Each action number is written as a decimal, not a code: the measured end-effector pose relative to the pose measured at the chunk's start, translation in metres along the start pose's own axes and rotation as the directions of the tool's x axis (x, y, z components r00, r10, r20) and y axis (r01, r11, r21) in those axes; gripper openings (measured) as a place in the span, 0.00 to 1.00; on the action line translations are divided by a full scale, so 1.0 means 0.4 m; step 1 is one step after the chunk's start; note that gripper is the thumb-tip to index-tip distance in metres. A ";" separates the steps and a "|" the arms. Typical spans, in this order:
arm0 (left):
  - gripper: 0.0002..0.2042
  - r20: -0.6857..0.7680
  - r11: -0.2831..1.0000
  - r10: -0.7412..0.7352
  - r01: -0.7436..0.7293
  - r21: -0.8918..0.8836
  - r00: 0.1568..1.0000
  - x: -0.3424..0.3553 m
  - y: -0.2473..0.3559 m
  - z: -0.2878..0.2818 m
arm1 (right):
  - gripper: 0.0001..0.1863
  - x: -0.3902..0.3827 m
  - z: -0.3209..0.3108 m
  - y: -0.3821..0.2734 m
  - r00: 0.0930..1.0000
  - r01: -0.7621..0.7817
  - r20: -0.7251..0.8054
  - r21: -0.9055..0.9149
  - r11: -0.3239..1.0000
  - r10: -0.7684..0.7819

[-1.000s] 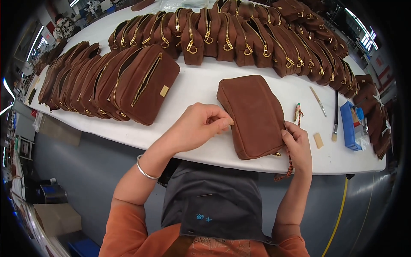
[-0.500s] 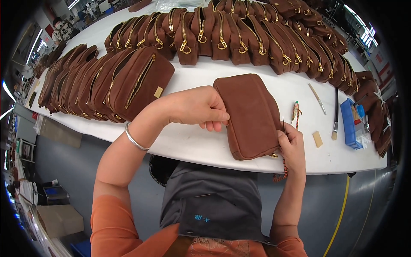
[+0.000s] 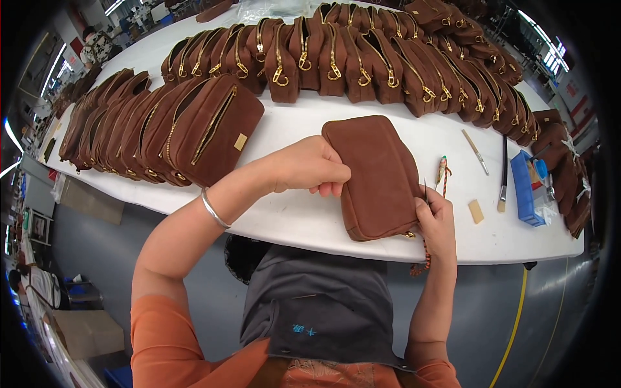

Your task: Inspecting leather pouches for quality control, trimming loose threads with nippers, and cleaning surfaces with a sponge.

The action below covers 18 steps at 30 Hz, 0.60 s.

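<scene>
A brown zip bag is tilted up over the front of the white table, its plain broad side facing me. At its left edge, my left hand is closed, thumb and forefinger pinched on the edge. My right hand grips the bag's lower right edge. A thin, dark, pointed metal tool sticks up from the right fingers; its lower part is hidden. An orange-and-dark braided cord hangs beside that hand. A gold zip fitting shows at the bag's bottom corner.
Brown bags stand in a row at left, and more zipped bags line the back. At right lie a green-tipped tool, a slim-handled tool, a brush, a tan block and a blue tray.
My left hand has lowered slightly, its fingers more curled at the bag's left edge. The bag and my right hand have hardly moved; the whole view has shifted a little.
</scene>
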<state>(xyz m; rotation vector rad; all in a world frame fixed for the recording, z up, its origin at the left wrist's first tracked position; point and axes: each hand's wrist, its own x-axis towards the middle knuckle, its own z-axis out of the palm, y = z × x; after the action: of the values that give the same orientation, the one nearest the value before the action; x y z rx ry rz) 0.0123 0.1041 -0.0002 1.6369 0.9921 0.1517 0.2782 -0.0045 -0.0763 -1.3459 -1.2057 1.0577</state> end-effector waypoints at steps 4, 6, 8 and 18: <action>0.11 -0.065 0.990 0.078 -0.085 -0.112 0.995 -0.022 -0.052 0.016 | 0.17 -0.007 0.007 -0.024 1.000 -0.024 -0.002 -0.056 0.998 0.024; 0.10 -0.092 0.951 0.163 -0.181 -0.250 0.982 -0.044 -0.067 0.024 | 0.17 -0.010 0.009 -0.030 0.999 -0.040 -0.012 -0.043 0.998 0.039; 0.10 -0.096 0.939 0.183 -0.203 -0.277 0.978 -0.071 -0.081 0.029 | 0.17 -0.012 0.008 -0.037 0.999 -0.054 -0.011 -0.049 0.997 0.053; 0.12 -0.447 0.765 0.638 -0.582 0.275 0.627 -0.077 -0.146 0.098 | 0.17 -0.007 -0.002 -0.030 0.996 -0.085 0.016 -0.036 0.996 0.086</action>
<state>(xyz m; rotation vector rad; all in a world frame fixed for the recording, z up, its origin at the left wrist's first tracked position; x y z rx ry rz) -0.0150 0.0535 -0.0511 2.0377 0.7825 1.0838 0.2770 -0.0074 -0.0643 -1.4292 -1.1941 1.1152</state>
